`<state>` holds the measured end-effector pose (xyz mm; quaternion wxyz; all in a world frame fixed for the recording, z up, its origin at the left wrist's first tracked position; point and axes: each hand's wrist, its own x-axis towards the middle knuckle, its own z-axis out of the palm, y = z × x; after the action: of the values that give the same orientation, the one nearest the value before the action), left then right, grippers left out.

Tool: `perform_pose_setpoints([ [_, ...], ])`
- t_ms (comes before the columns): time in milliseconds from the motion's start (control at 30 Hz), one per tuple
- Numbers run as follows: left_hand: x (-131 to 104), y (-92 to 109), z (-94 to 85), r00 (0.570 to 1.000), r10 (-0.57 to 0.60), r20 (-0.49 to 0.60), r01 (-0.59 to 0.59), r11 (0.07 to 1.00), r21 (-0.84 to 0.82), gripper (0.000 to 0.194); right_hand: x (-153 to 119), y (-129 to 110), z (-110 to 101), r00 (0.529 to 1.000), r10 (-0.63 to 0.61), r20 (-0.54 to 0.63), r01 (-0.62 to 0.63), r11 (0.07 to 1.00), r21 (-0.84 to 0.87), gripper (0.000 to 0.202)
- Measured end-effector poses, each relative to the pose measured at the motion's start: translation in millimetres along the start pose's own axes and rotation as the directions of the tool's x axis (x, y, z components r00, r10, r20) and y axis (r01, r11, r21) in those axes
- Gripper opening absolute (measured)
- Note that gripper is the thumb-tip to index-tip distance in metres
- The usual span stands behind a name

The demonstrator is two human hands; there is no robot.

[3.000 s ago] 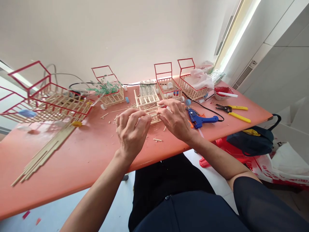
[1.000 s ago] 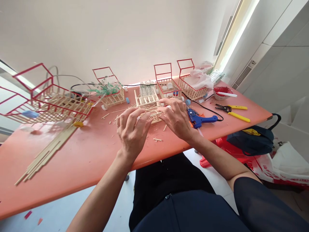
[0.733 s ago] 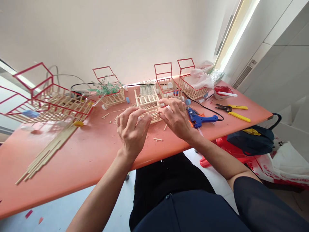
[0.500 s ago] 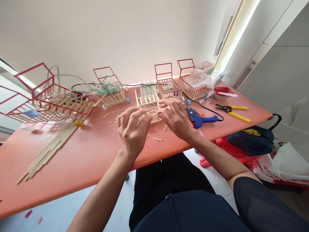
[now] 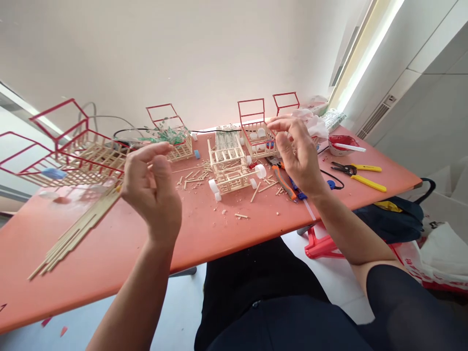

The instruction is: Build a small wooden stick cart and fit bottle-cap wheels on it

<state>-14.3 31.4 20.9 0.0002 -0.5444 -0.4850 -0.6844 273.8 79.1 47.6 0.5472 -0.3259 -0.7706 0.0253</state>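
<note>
Between my hands stands a small unpainted cart of wooden sticks (image 5: 232,170) on the table, with white bottle-cap wheels such as the one at its right (image 5: 260,171). My left hand (image 5: 151,190) is raised to the left of it, fingers curved and parted from the thumb, holding nothing. On the other side my right hand (image 5: 298,153) hovers over the tools, also open and empty. Partly beneath it lie pliers with orange handles (image 5: 285,184) and a blue glue gun (image 5: 300,195), mostly hidden. Cut stick pieces (image 5: 241,215) are strewn around the cart.
Finished-looking carts with red handles stand at the left (image 5: 84,141) and back (image 5: 252,131). Long sticks (image 5: 76,229) lie at the left. Yellow-handled pliers (image 5: 365,175) and a bowl of red paint (image 5: 341,145) are at the right, with a black cable (image 5: 334,175) near.
Both hands have drawn apart and up from the unpainted cart, my left to the left and my right to the right. The cart, with its white wheels, is now uncovered.
</note>
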Motion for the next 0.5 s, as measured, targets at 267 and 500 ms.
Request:
perform_pose_setpoints([
  [267, 9, -61, 15.9, 0.883, -0.464, 0.078, 0.459, 0.812, -0.36, 0.034, 9, 30, -1, 0.963, 0.244, 0.114, -0.262, 0.947, 0.187, 0.049],
  [500, 1, -64, 8.6, 0.845, -0.524, 0.109, 0.53, 0.789, -0.313, 0.028, -14, 15, -7, 0.922, 0.338, 0.187, -0.379, 0.887, 0.263, 0.049],
])
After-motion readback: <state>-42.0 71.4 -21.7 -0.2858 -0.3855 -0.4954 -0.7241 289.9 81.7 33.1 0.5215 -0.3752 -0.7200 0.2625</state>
